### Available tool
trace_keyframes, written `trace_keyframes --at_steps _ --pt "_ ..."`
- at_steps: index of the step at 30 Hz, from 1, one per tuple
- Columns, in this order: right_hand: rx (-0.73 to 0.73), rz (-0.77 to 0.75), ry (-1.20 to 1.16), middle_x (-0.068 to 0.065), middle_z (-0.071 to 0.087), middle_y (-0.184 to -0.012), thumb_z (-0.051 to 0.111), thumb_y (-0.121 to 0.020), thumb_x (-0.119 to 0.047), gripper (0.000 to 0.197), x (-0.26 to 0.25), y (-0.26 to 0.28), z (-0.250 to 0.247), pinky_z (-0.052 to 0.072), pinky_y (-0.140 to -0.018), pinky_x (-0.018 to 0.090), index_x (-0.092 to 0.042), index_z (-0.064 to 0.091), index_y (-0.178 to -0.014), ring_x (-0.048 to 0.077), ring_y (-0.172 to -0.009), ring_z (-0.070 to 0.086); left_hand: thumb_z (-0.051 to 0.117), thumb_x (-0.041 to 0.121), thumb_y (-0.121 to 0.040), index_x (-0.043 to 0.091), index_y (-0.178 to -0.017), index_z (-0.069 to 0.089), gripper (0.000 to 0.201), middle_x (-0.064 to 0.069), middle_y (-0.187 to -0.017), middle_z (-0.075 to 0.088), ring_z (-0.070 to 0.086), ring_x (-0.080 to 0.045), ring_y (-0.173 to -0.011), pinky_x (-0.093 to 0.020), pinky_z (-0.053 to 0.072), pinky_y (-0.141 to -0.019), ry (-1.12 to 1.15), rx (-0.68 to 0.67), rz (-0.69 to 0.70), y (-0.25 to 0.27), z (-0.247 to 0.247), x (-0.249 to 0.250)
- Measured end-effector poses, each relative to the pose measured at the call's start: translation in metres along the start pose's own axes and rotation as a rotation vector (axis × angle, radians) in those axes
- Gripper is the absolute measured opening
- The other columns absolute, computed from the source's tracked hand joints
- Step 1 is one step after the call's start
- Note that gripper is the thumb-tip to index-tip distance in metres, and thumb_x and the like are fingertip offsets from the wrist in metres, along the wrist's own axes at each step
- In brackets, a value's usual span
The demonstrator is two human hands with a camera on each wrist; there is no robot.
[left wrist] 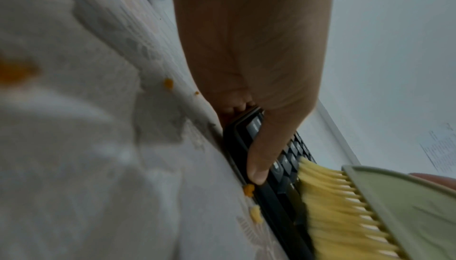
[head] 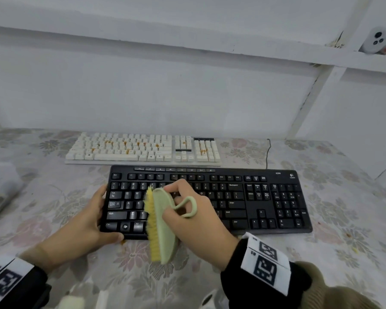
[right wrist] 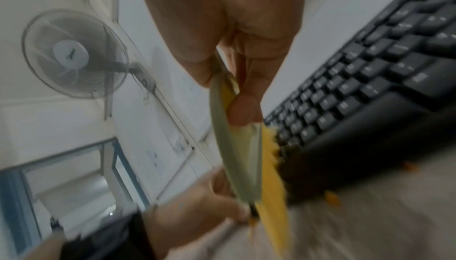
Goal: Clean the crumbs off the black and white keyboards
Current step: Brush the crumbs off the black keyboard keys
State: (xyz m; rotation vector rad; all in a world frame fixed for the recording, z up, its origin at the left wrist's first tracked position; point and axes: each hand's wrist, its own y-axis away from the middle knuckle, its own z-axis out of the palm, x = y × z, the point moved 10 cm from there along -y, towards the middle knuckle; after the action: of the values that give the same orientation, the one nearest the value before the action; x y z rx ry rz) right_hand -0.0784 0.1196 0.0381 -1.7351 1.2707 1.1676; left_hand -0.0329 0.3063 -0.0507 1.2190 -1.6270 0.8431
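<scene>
The worktop (head: 354, 230) carries a floral cloth and both keyboards. The black keyboard (head: 243, 204) lies flat under both hands, its long side running from the left hand out past the right hand. The white keyboard (head: 143, 148) lies beyond the fingers of both hands, just behind the black one and parallel to it, with orange crumbs (head: 108, 142) scattered among its keys.

The left hand (head: 85, 219) grips the left end of the black keyboard: the thumb lies along the near edge and the fingers reach over the far corner, as the left wrist view shows (left wrist: 251, 69). The right hand (head: 201, 221) holds a green brush (head: 165, 228), fingers curled round its back and looped handle. The brush stands on edge between the two hands, its yellow bristles (head: 151, 219) turned toward the left hand and touching the keys at the left part of the black keyboard. In the right wrist view the brush (right wrist: 237, 157) hangs below the fingers with the bristles against the keyboard's near edge.

Loose crumbs (left wrist: 249, 189) lie on the cloth just beside the left thumb tip, against the black keyboard's near edge, and a few more sit on the cloth nearer the wrist.

A wall fan (right wrist: 74, 53) shows in the right wrist view, well away from the hand.
</scene>
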Motion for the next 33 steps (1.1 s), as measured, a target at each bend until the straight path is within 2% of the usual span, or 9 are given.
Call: trace_keyframes --at_steps 4,9,12,15,18,22,25,28,33 --pt "0.076 -0.021 0.014 -0.001 0.053 -0.069 0.051 -0.088 -0.012 0.017 -0.016 -0.007 -0.022 0.034 -0.045 0.015 -0.019 0.056 -0.103 0.003 -0.049 0.038 0.083 0.035 -0.046 0.08 -0.118 0.022 0.104 0.03 -0.121 0.057 0.06 0.0 -0.112 -0.029 0.05 -0.089 -0.004 -0.006 -0.007 0.0 0.0 0.002" --pt "0.262 -0.08 -0.022 0.02 0.066 -0.085 0.049 -0.092 -0.015 0.025 -0.018 -0.022 -0.042 0.051 -0.054 0.043 -0.032 0.047 -0.11 0.027 -0.058 0.053 0.083 0.034 -0.047 0.078 -0.12 0.023 0.104 0.028 -0.124 0.056 0.059 -0.002 -0.115 -0.031 0.047 -0.095 0.002 -0.018 -0.011 0.001 0.001 0.003" --pt "0.162 -0.05 -0.003 0.016 0.061 -0.077 0.048 -0.093 -0.015 0.021 -0.007 -0.018 -0.023 0.042 -0.051 0.036 -0.027 0.047 -0.11 0.017 -0.056 0.046 0.083 0.036 -0.047 0.079 -0.118 0.024 0.103 0.029 -0.122 0.057 0.059 -0.002 -0.114 -0.032 0.047 -0.095 -0.015 -0.008 -0.015 0.001 0.0 0.002" --pt "0.056 -0.012 -0.036 0.005 0.053 -0.072 0.047 -0.092 -0.014 0.018 0.003 -0.009 -0.006 0.044 -0.051 0.031 -0.024 0.047 -0.108 0.013 -0.056 0.044 0.083 0.037 -0.047 0.08 -0.117 0.023 0.102 0.031 -0.121 0.057 0.06 -0.001 -0.113 -0.032 0.048 -0.093 -0.016 -0.007 -0.019 0.002 0.0 0.001" --pt "-0.029 0.013 -0.028 0.004 0.054 -0.072 0.047 -0.092 -0.014 0.018 0.006 0.001 0.005 0.042 -0.049 0.023 -0.023 0.046 -0.109 0.011 -0.055 0.044 0.084 0.035 -0.046 0.075 -0.12 0.025 0.103 0.029 -0.122 0.057 0.061 -0.003 -0.113 -0.03 0.051 -0.091 0.013 -0.014 -0.025 0.001 0.002 0.001" --pt "-0.048 0.001 0.024 -0.001 0.051 -0.067 0.05 -0.089 -0.012 0.016 -0.006 0.0 -0.001 0.037 -0.045 0.015 -0.018 0.051 -0.104 0.005 -0.05 0.04 0.085 0.034 -0.046 0.074 -0.123 0.025 0.106 0.026 -0.125 0.058 0.06 -0.007 -0.117 -0.034 0.049 -0.095 0.014 -0.015 -0.032 0.001 0.001 -0.001" --pt "0.127 -0.061 -0.013 0.004 0.055 -0.065 0.051 -0.088 -0.011 0.02 -0.021 -0.015 -0.027 0.042 -0.047 0.027 -0.022 0.053 -0.104 0.012 -0.053 0.045 0.085 0.034 -0.046 0.075 -0.123 0.025 0.106 0.029 -0.125 0.056 0.059 -0.003 -0.117 -0.032 0.048 -0.097 0.021 -0.017 -0.036 0.001 0.001 -0.001" --pt "0.241 -0.108 -0.042 0.02 0.064 -0.077 0.048 -0.092 -0.014 0.026 -0.028 -0.027 -0.035 0.054 -0.053 0.047 -0.032 0.048 -0.11 0.037 -0.062 0.058 0.085 0.036 -0.047 0.065 -0.131 0.021 0.11 0.03 -0.125 0.056 0.058 -0.002 -0.118 -0.032 0.047 -0.098 0.025 -0.027 -0.051 0.003 0.003 -0.001" --pt "0.077 -0.059 0.05 0.005 0.057 -0.069 0.046 -0.093 -0.014 0.02 -0.012 -0.026 0.0 0.041 -0.045 0.026 -0.022 0.044 -0.111 0.011 -0.051 0.046 0.088 0.026 -0.053 0.06 -0.135 0.021 0.111 0.023 -0.126 0.058 0.06 -0.008 -0.117 -0.035 0.049 -0.097 0.029 -0.031 -0.066 0.003 0.004 -0.002"
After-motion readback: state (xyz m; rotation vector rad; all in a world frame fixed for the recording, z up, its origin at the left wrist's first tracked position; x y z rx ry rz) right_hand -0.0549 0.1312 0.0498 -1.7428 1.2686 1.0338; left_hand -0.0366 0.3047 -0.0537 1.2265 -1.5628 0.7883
